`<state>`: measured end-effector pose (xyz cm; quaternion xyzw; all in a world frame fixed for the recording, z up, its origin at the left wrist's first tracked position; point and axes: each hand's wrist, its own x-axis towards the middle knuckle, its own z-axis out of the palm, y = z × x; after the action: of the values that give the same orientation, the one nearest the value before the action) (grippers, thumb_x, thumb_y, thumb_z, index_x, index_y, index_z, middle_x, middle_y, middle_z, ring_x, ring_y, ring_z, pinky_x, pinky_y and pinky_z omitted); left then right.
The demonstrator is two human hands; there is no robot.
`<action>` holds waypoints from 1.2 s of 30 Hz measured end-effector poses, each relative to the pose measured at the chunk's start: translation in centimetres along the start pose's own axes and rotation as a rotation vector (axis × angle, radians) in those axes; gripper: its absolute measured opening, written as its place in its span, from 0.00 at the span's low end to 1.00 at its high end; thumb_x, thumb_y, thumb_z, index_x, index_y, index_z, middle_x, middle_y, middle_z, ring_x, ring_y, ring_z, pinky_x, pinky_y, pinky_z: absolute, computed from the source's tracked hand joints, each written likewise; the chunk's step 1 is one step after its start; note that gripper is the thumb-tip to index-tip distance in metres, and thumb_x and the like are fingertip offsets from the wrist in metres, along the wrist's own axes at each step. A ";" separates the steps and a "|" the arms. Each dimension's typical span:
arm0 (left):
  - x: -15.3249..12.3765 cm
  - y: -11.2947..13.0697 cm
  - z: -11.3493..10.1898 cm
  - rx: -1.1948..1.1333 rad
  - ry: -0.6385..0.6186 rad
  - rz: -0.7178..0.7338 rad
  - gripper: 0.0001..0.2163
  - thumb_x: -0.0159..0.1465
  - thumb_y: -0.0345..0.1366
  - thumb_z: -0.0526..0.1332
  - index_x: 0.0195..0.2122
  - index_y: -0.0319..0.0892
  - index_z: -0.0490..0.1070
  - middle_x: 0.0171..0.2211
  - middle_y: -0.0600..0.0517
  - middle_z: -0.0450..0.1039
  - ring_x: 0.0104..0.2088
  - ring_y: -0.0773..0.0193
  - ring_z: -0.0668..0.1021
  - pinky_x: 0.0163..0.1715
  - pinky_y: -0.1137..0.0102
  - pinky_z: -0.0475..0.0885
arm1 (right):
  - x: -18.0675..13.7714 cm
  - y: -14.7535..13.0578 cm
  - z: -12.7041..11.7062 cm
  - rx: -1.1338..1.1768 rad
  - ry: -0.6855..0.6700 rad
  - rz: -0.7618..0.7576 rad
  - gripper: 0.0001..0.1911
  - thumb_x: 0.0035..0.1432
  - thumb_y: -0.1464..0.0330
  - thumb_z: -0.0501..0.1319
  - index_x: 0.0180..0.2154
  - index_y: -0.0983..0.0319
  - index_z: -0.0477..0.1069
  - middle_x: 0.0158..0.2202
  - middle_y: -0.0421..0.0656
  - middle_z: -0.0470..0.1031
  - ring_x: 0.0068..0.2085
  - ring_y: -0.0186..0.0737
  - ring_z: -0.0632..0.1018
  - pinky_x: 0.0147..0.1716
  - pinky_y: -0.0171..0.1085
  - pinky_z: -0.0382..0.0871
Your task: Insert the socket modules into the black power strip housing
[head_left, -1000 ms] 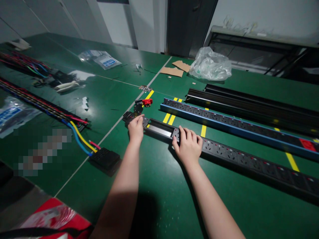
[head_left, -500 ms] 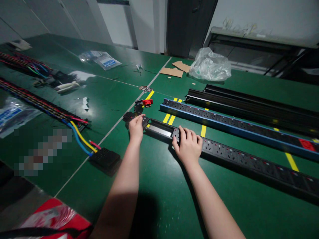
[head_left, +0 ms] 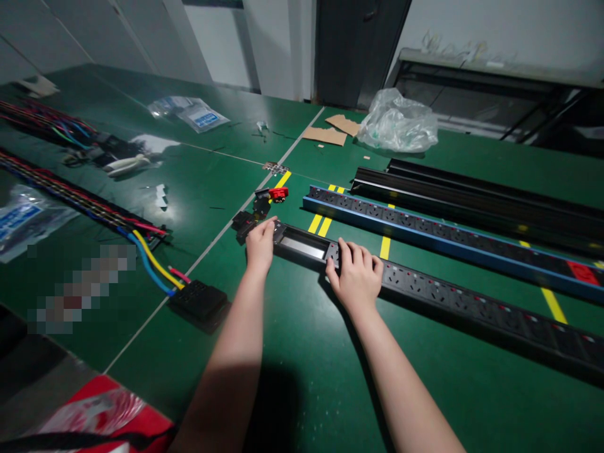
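Note:
A long black power strip (head_left: 453, 302) lies slantwise across the green table, with a row of sockets and an open channel section (head_left: 302, 243) near its left end. My right hand (head_left: 357, 270) is closed over the strip just right of that channel, thumb on the near side and fingers across the top. At the left end, my left hand (head_left: 260, 246) pinches a black socket module (head_left: 277, 230), which sits at the channel's end. Its lower part is hidden by my fingers. Other small black modules (head_left: 243, 221) and a red socket module (head_left: 279, 194) lie just beyond my left hand.
Behind the strip lie a blue power strip (head_left: 401, 229) and black rails (head_left: 438, 189). Wired strips (head_left: 85, 201) and a black block with coloured wires (head_left: 198, 304) are on the left. A clear plastic bag (head_left: 399, 123) and cardboard pieces (head_left: 325, 136) lie farther back.
My left hand has moved slightly right with the socket module, closing the gap between the module and the strip's left end. My right hand stays in place on the strip.

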<state>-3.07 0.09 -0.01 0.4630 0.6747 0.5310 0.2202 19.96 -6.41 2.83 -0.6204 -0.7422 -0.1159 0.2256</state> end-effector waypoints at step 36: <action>-2.8 3.5 0.5 0.204 0.083 0.269 0.21 0.70 0.45 0.49 0.29 0.45 0.78 0.31 0.50 0.78 0.39 0.58 0.75 0.48 0.62 0.65 | 0.3 -1.2 -1.1 -0.015 -0.031 -0.033 0.27 0.66 0.61 0.51 0.65 0.56 0.58 0.62 0.47 0.67 0.60 0.48 0.65 0.58 0.49 0.46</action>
<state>0.07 -2.04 2.48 0.5470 0.6655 0.5029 0.0710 19.01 -6.93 4.08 -0.6115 -0.7548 -0.1153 0.2076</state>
